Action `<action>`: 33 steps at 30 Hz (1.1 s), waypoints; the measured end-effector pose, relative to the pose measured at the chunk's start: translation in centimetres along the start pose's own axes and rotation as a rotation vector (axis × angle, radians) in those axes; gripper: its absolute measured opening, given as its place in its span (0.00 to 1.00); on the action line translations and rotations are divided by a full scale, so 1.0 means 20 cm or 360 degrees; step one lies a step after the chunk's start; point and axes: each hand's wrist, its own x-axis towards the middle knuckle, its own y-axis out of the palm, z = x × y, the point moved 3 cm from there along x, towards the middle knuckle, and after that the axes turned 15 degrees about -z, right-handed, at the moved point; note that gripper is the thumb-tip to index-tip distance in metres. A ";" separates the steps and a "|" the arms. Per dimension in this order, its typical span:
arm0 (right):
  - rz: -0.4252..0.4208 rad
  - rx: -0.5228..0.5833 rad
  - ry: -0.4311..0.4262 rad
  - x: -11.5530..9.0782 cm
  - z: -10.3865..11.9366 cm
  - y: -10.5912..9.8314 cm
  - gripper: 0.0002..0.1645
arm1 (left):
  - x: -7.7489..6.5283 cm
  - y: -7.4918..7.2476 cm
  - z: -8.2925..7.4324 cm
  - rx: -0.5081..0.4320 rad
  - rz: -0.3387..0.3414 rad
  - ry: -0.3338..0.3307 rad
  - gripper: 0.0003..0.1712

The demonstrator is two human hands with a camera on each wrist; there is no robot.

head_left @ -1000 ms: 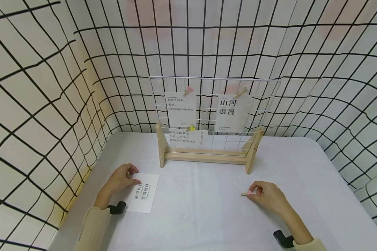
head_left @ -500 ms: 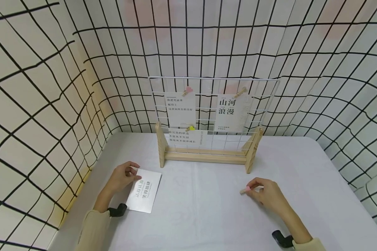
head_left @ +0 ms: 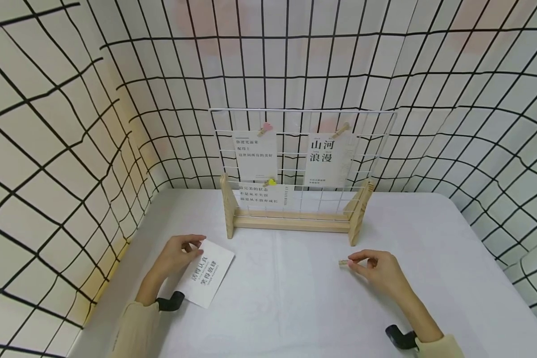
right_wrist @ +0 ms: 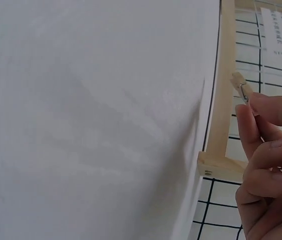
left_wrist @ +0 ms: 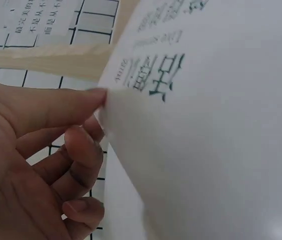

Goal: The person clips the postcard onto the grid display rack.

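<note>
My left hand [head_left: 179,256] pinches the edge of a white card [head_left: 208,273] printed with dark Chinese characters, held tilted over the left part of the table. In the left wrist view the thumb and a fingertip grip the card [left_wrist: 206,140] at its edge, the other fingers curled behind. On the right, my right hand [head_left: 378,273] pinches a small wooden clothespin [head_left: 343,262] with a pink piece at the fingertips. The right wrist view shows the clothespin [right_wrist: 241,86] and its metal spring, its rear end hidden by the fingers.
A white wire grid rack [head_left: 302,112] on a wooden base [head_left: 291,222] stands at the back. Several clothespins hold cards on it: an upper left card [head_left: 256,166], an upper right card [head_left: 324,166] and a lower card [head_left: 261,195]. Black-and-white gridded cloth surrounds the white table [head_left: 295,298].
My left hand has raised and turned the card, which now leans more to the right. My right hand has moved slightly up and left with the clothespin.
</note>
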 end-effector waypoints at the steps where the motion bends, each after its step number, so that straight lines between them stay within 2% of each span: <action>1: 0.0003 0.0010 0.0006 0.00 0.00 0.00 0.10 | 0.00 0.00 0.00 0.0013 -0.0005 0.0002 0.21; 8: 0.0042 0.0042 -0.0013 0.01 0.01 0.02 0.10 | -0.02 0.02 -0.01 0.0124 -0.0056 0.0022 0.18; 12: 0.0057 0.0043 0.0004 0.01 0.01 0.03 0.10 | -0.02 0.02 -0.01 0.0078 -0.0056 0.0030 0.17; 19: 0.0040 0.0028 -0.0006 0.01 0.03 0.03 0.10 | -0.02 0.03 0.01 -0.0014 0.0069 0.0021 0.20; 23: 0.0034 0.0027 -0.0006 0.01 0.04 0.03 0.10 | -0.02 0.03 0.01 -0.0039 0.0104 0.0038 0.20; 33: 0.0044 0.0048 -0.0040 0.00 0.04 0.04 0.09 | -0.03 0.02 -0.04 -0.0079 0.0033 0.0085 0.22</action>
